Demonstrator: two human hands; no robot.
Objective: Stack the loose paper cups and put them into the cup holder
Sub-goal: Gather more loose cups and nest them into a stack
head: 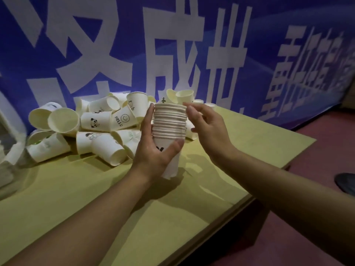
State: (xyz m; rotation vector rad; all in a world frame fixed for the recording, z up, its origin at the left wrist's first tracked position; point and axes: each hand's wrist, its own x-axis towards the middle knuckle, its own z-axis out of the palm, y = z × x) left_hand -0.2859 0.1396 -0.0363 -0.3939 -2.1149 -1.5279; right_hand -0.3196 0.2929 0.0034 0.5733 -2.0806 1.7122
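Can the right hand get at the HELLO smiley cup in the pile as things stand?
Probably not directly. The right hand is free and open, but the left hand and its cup stack stand between it and the HELLO cup. It would have to reach over or around them.

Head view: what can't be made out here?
- Stack: bottom cup's print mostly covered by left hand; rims blur together, count unsure.
- Right hand: whether its fingertips touch the stack, unclear.
- Clear object at left edge: cut off, blurred; cup holder or not, cannot tell.
- Pile: rear cups hidden by front ones.
- Dark object: cut off at right edge.
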